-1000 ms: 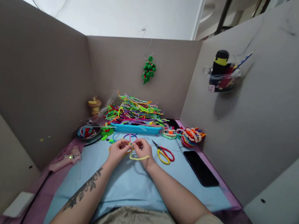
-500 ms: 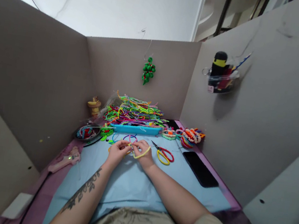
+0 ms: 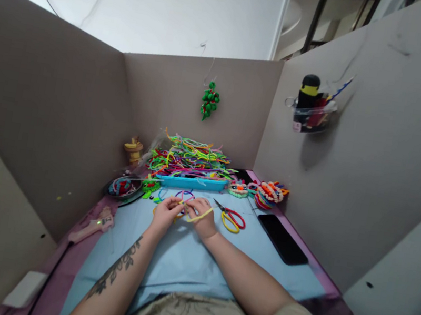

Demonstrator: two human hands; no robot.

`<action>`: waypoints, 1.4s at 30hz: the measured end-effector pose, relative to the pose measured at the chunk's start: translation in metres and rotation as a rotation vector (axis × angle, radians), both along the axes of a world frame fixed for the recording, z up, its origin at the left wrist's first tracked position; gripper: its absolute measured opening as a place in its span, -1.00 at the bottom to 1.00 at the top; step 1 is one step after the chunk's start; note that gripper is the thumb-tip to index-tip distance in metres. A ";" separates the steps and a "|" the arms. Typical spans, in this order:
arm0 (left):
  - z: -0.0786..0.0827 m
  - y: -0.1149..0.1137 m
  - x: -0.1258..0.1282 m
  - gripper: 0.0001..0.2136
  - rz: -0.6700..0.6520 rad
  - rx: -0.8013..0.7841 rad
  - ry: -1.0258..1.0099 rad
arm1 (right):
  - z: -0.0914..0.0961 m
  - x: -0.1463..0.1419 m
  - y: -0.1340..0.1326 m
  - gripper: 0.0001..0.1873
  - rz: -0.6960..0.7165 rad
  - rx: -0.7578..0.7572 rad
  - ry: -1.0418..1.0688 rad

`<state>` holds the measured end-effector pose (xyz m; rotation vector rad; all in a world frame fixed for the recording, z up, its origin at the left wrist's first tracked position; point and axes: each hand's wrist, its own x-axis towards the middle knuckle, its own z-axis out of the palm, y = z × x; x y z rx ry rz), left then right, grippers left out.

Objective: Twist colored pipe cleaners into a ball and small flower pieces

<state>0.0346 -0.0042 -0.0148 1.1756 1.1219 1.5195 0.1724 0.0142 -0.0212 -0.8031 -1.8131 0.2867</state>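
My left hand and my right hand meet over the blue cloth, fingertips pinched close together. Between them is a yellow pipe cleaner, whose free end bends up across my right hand. Pink, purple and blue pipe cleaner loops stick out just beyond the fingertips; whether they are joined to the yellow one is too small to tell. An orange-yellow piece shows below my left fingers. Red-and-yellow-handled scissors lie beside my right hand.
Colourful pipe cleaners are heaped behind a blue tray. A phone lies at right, near fuzzy woven crafts. At left are a pink glue gun and a dark bowl. Grey panels enclose the table.
Both hands keep their pinch in nearly the same place. The yellow pipe cleaner's free end has shifted very slightly to the right; the whole view has moved a little.
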 end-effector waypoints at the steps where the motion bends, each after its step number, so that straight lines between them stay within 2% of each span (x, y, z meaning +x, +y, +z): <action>1: 0.000 0.000 0.000 -0.65 -0.001 0.004 -0.004 | 0.000 0.000 0.000 -0.84 -0.006 0.002 -0.011; 10: 0.002 -0.001 0.000 -0.65 -0.021 0.010 0.000 | 0.002 0.000 -0.002 -0.82 -0.022 -0.019 -0.045; 17: -0.004 0.002 -0.002 -0.65 -0.063 -0.009 0.008 | -0.005 -0.006 0.005 -0.87 0.022 -0.168 0.167; 27: -0.006 0.002 -0.002 -0.67 -0.062 0.019 0.056 | -0.001 -0.007 0.003 -0.89 0.002 -0.195 0.152; 30: -0.007 0.005 -0.003 -0.65 -0.021 0.004 0.043 | -0.002 -0.006 0.006 -0.86 0.038 -0.189 0.168; 35: -0.007 0.012 -0.012 -0.64 0.132 0.015 0.005 | -0.002 -0.002 0.002 -0.63 0.144 -0.140 0.099; 40: -0.006 0.013 -0.017 -0.67 0.193 0.032 -0.019 | 0.003 -0.001 -0.005 -0.84 0.245 -0.122 -0.010; 42: -0.006 0.012 -0.016 -0.68 0.208 0.049 0.006 | 0.004 -0.001 -0.006 -0.85 0.263 -0.094 0.000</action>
